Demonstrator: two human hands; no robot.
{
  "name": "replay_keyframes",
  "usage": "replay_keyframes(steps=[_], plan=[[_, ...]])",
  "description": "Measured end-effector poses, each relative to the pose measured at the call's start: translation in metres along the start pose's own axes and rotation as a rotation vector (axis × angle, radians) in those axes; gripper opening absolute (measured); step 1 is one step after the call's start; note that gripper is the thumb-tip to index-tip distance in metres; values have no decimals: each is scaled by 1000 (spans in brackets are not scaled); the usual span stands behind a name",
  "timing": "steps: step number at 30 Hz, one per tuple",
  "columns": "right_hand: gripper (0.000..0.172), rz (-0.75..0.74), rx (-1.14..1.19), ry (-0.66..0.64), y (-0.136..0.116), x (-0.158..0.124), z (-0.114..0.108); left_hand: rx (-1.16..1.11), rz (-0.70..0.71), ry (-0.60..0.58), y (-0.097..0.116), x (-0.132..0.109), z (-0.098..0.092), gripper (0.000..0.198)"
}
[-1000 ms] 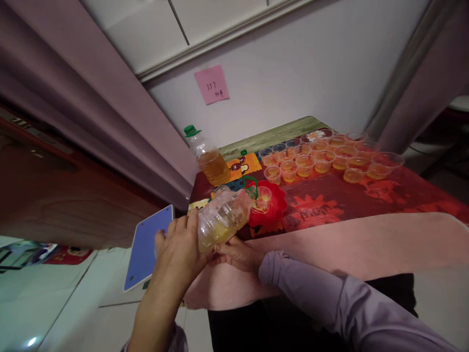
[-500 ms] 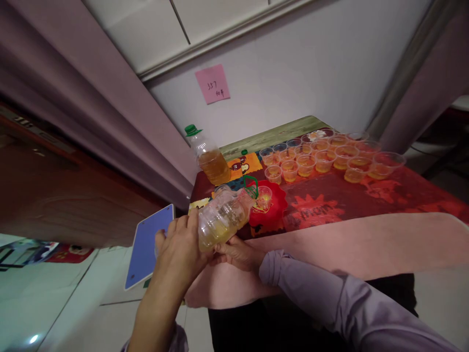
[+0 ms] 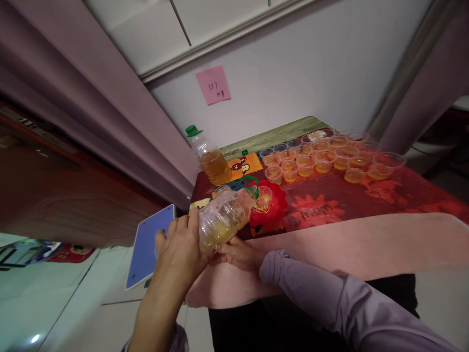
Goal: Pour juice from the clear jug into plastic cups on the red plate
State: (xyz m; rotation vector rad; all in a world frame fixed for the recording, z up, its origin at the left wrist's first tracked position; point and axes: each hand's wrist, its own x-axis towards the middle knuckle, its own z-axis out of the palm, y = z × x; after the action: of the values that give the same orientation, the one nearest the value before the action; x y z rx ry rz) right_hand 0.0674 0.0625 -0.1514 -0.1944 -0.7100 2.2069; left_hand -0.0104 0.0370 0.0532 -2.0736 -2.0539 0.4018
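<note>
A clear plastic bottle [image 3: 222,220] of yellow liquid lies tilted in both my hands, its neck pointing right. My left hand [image 3: 183,237] is closed around the bottle's base end. From below, my right hand [image 3: 238,252] supports its underside, fingers wrapped and partly hidden. At the neck is a green plastic handle [image 3: 251,186]. The mouth is over a clear plastic cup [image 3: 264,195] that stands on a red scalloped plate [image 3: 280,208]. Whether liquid is flowing out, I cannot make out clearly.
Several clear cups [image 3: 306,165] with yellow-orange liquid stand in rows at the table's back right. A larger green-capped bottle [image 3: 214,166] stands at the back left, near a small green cap [image 3: 245,152]. A blue board [image 3: 151,247] is left of the table. Pink cloth [image 3: 351,239] covers the front edge.
Both hands and the tilted bottle stay almost in the same place. The view has shifted very slightly.
</note>
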Motion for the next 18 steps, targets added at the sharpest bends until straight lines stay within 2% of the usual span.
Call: replay_keyframes(steps=[9, 18], plan=[[68, 0, 22, 8, 0, 0, 0, 15, -11, -29, 2, 1, -2, 80], [65, 7, 20, 10, 1, -1, -1, -3, -2, -2, 0, 0, 2, 80]])
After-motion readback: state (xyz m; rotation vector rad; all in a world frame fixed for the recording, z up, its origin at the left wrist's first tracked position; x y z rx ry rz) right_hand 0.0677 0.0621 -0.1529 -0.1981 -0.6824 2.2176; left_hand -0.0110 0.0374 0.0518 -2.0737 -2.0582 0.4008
